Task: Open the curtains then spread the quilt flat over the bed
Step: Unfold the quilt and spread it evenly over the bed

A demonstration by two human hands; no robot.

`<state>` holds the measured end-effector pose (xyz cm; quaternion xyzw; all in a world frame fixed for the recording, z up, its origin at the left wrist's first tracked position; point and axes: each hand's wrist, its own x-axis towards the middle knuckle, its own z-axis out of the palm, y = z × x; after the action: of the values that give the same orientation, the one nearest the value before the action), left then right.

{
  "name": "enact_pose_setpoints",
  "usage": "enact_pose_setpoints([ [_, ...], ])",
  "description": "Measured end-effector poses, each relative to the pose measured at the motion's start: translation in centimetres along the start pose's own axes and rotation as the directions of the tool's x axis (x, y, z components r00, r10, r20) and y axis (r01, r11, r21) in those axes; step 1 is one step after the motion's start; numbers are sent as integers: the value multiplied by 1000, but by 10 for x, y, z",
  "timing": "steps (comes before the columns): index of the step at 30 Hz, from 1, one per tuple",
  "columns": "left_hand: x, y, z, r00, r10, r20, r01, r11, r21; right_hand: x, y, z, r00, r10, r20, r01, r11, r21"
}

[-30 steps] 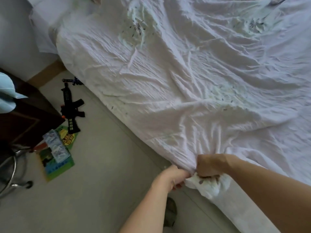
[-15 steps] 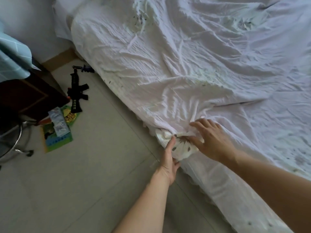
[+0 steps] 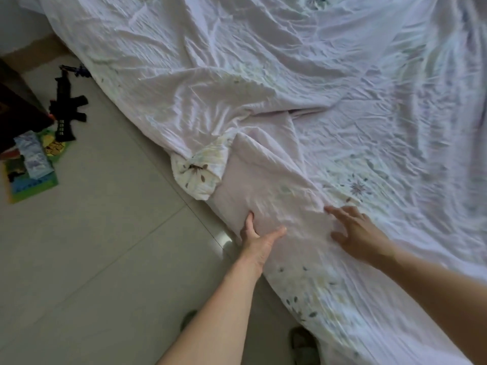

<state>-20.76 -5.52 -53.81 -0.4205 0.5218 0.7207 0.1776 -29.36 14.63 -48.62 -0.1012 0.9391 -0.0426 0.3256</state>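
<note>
The quilt (image 3: 263, 75) lies rumpled in front of you, its corner (image 3: 196, 175) bunched. Your left grip (image 3: 259, 238) clasps its folded edge; your right grip (image 3: 361, 233) rests flat, released. Spreading is underway; next, probably tug that corner straight.

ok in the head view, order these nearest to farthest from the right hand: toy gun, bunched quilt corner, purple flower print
1. purple flower print, just past the right hand
2. bunched quilt corner, at bed edge
3. toy gun, on floor, far left

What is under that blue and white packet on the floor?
A colourful green book lies under the packet. The packet hides part of its cover, so that picture cannot be seen.
</note>
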Motion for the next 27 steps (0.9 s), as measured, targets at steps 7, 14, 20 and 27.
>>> enact_pose_setpoints([
  [7, -22, -40, 70, 910, 132, -392, 38, 917, 397, -1, 37, 14, 995, -85, -47, 84, 996, -26],
  [14, -62, -75, 96, 971, -239, 16, 146, 643, 752, -17, 53, 0, 963, -255, 91, 271, 893, -360],
  [20, -87, -109, 132, 980, -185, -75, 171, 590, 789, -29, 79, 9, 922, -311, 230, 380, 843, -382],
  [27, -130, -159, 175, 930, 289, -228, -121, 826, 551, -71, 164, 31, 897, -442, 22, 443, 896, -34],
])
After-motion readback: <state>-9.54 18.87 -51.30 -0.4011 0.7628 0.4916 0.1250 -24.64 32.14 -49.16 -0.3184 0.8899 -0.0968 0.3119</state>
